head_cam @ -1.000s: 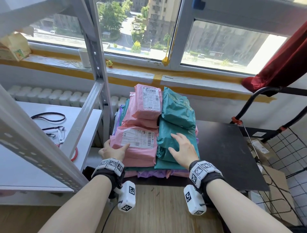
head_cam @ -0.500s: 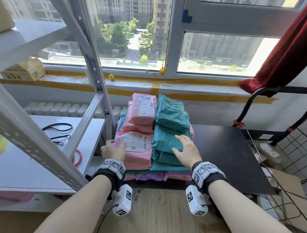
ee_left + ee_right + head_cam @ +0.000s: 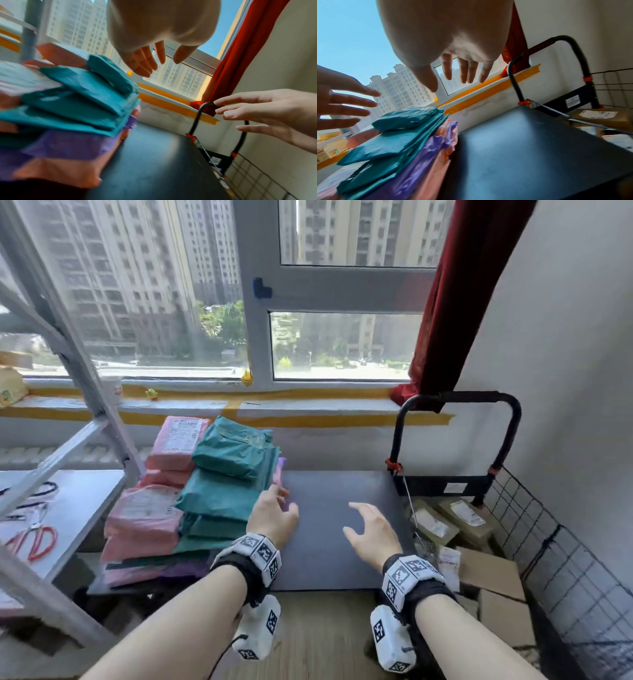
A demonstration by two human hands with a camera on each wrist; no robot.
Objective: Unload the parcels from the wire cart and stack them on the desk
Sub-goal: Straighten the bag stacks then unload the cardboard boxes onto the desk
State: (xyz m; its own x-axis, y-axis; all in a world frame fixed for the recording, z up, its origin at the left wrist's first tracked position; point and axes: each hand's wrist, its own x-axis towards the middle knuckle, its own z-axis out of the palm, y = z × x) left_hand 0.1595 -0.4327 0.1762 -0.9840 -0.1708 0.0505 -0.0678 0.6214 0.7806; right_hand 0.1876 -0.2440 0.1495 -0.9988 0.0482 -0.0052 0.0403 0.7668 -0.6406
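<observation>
Our empty, spread right hand (image 3: 371, 534) hovers over the desk (image 3: 329, 542), nearer than the left (image 3: 274, 517) (also empty) to the cart (image 3: 565, 559) parcels (image 3: 433, 523), apparently lying rightward.

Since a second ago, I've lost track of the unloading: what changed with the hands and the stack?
Both hands left the stack: the left hand and right hand moved right over the bare desk, toward the wire cart, open. The pink and teal parcels stayed stacked.
</observation>
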